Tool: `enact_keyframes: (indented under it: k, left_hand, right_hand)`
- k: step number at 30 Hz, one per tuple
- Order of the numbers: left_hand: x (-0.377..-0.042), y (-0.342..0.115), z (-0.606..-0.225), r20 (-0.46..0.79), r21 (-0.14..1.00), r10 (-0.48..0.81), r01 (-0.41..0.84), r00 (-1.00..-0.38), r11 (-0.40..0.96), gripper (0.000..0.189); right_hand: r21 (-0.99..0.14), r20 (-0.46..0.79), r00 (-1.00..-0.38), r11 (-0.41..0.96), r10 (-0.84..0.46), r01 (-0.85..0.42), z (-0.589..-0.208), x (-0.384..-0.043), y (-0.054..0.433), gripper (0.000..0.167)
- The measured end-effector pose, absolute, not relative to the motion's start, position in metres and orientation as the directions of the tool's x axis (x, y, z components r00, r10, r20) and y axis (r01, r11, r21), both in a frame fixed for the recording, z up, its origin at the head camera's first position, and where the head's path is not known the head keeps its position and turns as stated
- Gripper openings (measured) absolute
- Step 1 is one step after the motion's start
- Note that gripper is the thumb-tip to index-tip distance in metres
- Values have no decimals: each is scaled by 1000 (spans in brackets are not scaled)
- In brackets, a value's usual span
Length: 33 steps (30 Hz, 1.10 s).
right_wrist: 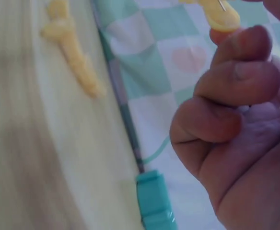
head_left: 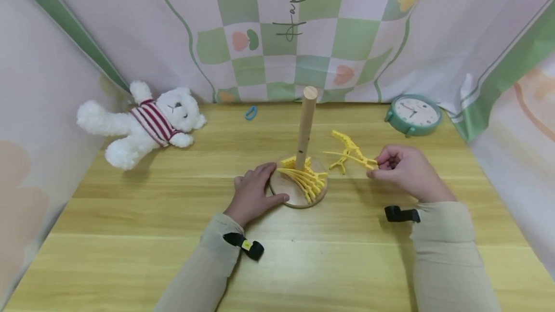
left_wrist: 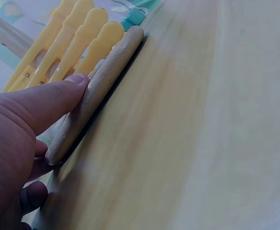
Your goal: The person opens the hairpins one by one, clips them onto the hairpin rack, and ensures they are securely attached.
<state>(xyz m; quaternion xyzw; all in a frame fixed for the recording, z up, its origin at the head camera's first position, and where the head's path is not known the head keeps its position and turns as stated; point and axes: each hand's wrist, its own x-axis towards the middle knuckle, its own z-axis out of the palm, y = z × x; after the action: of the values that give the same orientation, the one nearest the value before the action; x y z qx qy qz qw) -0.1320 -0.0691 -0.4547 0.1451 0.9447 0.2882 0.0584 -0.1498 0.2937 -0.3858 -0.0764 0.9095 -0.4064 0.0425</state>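
A wooden stand (head_left: 306,124) has an upright dowel on a round base. Several yellow alligator hair clips (head_left: 309,180) sit on the base around the foot of the dowel, fanned out side by side. My left hand (head_left: 257,195) grips the near left rim of the base, its thumb (left_wrist: 65,93) against the edge beside the clips. To the right of the stand, my right hand (head_left: 405,170) pinches one yellow hair clip (right_wrist: 222,17) by its end, with its other fingers curled. Another yellow hair clip (head_left: 344,139) lies on the table beyond it.
At the back left lies a white teddy bear (head_left: 151,122) in a striped top. A small blue ring-shaped piece (head_left: 250,113) is near the table's back edge. A green alarm clock (head_left: 414,114) lies at the back right. Printed curtains (head_left: 277,71) border the wooden table (head_left: 130,235).
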Motion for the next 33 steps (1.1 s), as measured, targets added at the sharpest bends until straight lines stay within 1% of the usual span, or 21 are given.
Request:
enact_keyframes:
  k: [4, 9, 17, 24, 33]
  left_hand:
    - [-132, -69, -455, -26, 561, 308, 241, -951, 792, 89]
    - [-132, -69, -455, -21, 561, 313, 248, -950, 790, 90]
    - [-132, -69, -455, -20, 563, 311, 246, -950, 789, 89]
    - [-132, -70, -458, -11, 560, 306, 248, -952, 790, 89]
    - [-132, -69, -458, -3, 561, 307, 253, -952, 789, 89]
  right_hand:
    - [-764, -7, -968, 626, -249, -155, -381, -148, 282, 25]
    - [-772, -38, -953, 615, -302, -164, -377, -146, 270, 23]
    - [-788, -97, -937, 601, -335, -133, -376, -145, 255, 24]
    - [-797, -78, -931, 583, -358, -158, -377, -143, 241, 24]
    - [-782, -60, -926, 594, -374, -189, -381, -143, 231, 22]
